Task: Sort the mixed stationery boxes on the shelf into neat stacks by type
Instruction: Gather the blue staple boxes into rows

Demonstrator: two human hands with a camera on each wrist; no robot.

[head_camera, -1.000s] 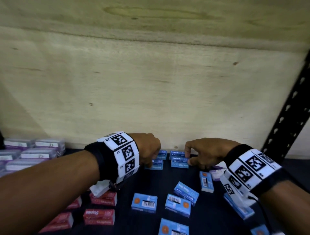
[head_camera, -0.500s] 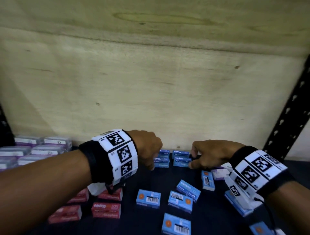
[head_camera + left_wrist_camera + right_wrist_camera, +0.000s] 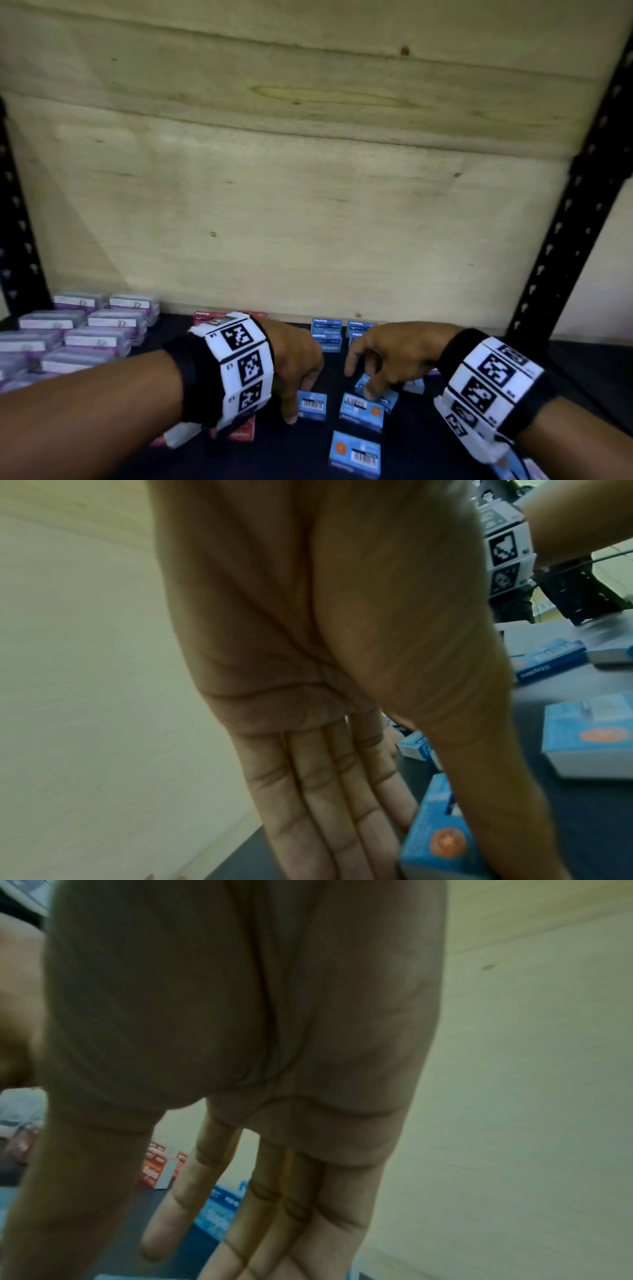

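Sorting looks roughly half done, going by how the shelf (image 3: pixel 445 431) lies now. Along its left edge the purple boxes (image 3: pixel 85 337) sit in tidy rows and low stacks, which reads as one type finished. Against the back board a red box (image 3: pixel 205 317) stands just left of the left wrist, while other red boxes (image 3: pixel 244 432) lie loose near the front edge under that forearm. At the middle of the back edge a small blue stack (image 3: pixel 327 334) has been started, with a second beside it. Loose blue boxes are still scattered across the middle and front, so blue and red remain to be gathered. The left hand (image 3: pixel 298 363) reaches down with nearly straight fingers onto the left side of a loose blue box (image 3: pixel 312 406), thumb on its other side; it touches the box but is not yet closed round it. The right hand (image 3: pixel 390 356) hangs with its fingers spread and relaxed, fingertips resting on a tilted blue box (image 3: pixel 383 397), holding nothing.
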